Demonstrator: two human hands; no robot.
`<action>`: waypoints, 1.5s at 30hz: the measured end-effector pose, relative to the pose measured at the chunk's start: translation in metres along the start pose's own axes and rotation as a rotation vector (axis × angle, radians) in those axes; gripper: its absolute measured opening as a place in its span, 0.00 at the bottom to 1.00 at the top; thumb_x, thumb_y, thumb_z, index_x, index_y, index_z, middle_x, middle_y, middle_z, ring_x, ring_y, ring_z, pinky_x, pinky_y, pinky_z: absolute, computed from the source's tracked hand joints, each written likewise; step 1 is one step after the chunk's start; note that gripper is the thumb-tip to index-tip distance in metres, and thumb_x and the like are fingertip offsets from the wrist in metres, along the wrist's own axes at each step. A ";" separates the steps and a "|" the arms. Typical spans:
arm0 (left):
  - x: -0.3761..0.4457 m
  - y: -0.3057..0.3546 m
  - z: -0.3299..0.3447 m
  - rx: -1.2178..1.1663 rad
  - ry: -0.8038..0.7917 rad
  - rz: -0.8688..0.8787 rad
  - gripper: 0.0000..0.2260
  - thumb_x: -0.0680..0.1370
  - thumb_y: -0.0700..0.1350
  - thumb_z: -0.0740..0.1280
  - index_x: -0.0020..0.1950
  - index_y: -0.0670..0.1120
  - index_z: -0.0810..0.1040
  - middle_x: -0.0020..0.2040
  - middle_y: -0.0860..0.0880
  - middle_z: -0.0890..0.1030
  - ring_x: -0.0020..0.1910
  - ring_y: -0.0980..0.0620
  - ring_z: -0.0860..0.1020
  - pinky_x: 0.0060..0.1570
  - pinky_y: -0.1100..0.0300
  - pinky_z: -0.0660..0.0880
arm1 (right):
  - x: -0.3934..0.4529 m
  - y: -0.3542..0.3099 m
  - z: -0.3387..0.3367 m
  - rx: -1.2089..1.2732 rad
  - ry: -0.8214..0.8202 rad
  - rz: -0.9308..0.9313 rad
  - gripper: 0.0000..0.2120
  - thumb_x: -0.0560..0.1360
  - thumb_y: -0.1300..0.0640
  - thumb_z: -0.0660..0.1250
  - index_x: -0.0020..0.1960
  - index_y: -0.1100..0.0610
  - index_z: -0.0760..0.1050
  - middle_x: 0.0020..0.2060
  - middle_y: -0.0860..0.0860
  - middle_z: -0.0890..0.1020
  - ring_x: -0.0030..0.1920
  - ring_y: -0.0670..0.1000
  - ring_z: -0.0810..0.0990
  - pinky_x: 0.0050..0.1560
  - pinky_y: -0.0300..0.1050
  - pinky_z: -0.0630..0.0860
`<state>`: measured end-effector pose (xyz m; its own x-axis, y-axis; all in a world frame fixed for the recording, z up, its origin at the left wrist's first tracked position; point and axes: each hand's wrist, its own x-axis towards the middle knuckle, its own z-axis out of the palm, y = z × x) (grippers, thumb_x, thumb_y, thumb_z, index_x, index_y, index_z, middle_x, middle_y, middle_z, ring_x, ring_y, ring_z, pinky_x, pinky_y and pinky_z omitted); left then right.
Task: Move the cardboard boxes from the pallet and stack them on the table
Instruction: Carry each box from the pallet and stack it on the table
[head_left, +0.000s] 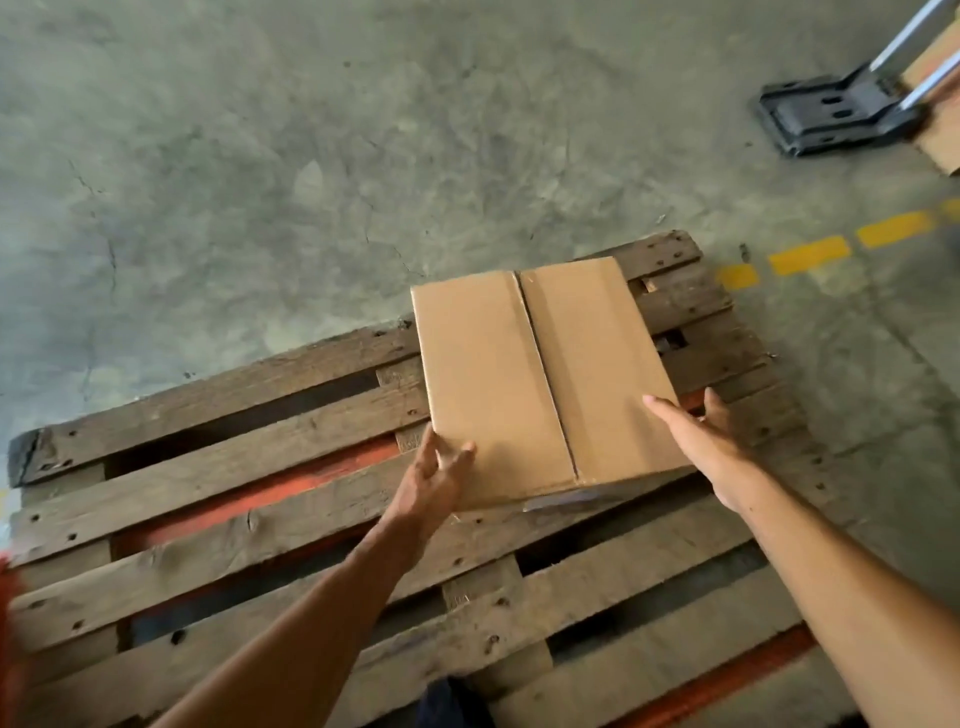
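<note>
From the head camera I looked down on a single cardboard box (545, 379) lying flat on a wooden pallet (260, 519), toward its far right corner. I had one hand at each near corner, which I judged the sensible way to lift a wide, shallow box evenly. My left hand (436, 470) curled around the near left corner, thumb on top and fingers down the side. My right hand (701, 434) lay along the near right edge, thumb on the lid and fingers reaching behind the side. Both grips touched the box, but neither looked fully clamped; I could not tell whether its weight was yet taken. The box was plain brown, smooth and matte, its two top flaps meeting in a straight seam down the middle, with a strip of clear tape showing at the near edge. The pallet's planks were rough, dark and nail-studded, with gaps showing orange beneath. Around it lay mottled grey concrete floor (260, 156) with a dashed yellow line (810, 254). No table was in view.
</note>
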<state>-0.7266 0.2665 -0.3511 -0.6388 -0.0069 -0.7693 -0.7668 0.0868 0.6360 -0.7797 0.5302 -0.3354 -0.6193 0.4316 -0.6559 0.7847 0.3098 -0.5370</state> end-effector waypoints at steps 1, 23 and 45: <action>-0.003 -0.002 -0.006 -0.050 0.028 0.008 0.19 0.81 0.49 0.61 0.71 0.59 0.62 0.58 0.54 0.73 0.50 0.57 0.75 0.44 0.68 0.75 | -0.010 0.002 0.001 0.012 0.028 -0.009 0.38 0.73 0.42 0.69 0.76 0.55 0.59 0.72 0.53 0.68 0.70 0.56 0.68 0.65 0.50 0.65; -0.648 -0.042 -0.186 -0.257 -0.051 0.644 0.28 0.72 0.50 0.69 0.70 0.67 0.67 0.64 0.54 0.78 0.57 0.50 0.78 0.46 0.55 0.73 | -0.712 0.095 -0.149 0.419 0.050 -0.696 0.28 0.77 0.48 0.66 0.75 0.47 0.63 0.66 0.41 0.72 0.65 0.42 0.71 0.64 0.41 0.65; -1.084 -0.301 -0.017 0.026 -0.720 0.876 0.21 0.77 0.45 0.64 0.68 0.63 0.72 0.59 0.57 0.82 0.59 0.53 0.79 0.52 0.55 0.72 | -1.186 0.557 -0.309 0.698 0.499 -0.807 0.45 0.53 0.28 0.74 0.67 0.39 0.71 0.61 0.41 0.81 0.62 0.44 0.78 0.67 0.53 0.70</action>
<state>0.1956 0.2307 0.2920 -0.7642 0.6402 0.0784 -0.0666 -0.1992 0.9777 0.4000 0.4526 0.3072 -0.7282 0.6544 0.2036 -0.1110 0.1805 -0.9773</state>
